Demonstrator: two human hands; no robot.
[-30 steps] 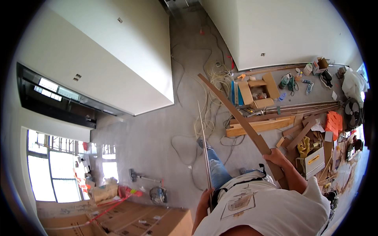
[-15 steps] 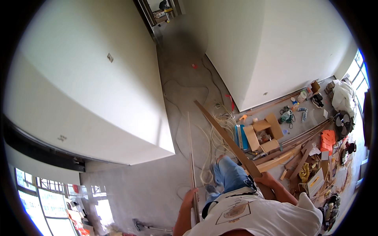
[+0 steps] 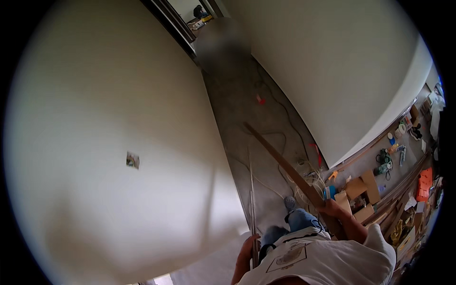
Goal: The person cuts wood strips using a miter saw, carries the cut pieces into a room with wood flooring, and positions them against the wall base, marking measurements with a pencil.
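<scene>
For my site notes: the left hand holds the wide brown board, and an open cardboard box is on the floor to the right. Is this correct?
Not the hand: the head view shows the right hand holding the wide brown board. The open cardboard box is on the floor to the right.

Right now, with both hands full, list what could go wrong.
1. The pale hose loops on the floor near the front shoe, so it might catch a foot.
2. The long brown board, gripped near one end by the right hand, could swing or dip at its far end.
3. The thin strips in the left hand might scrape the left wall.
</scene>
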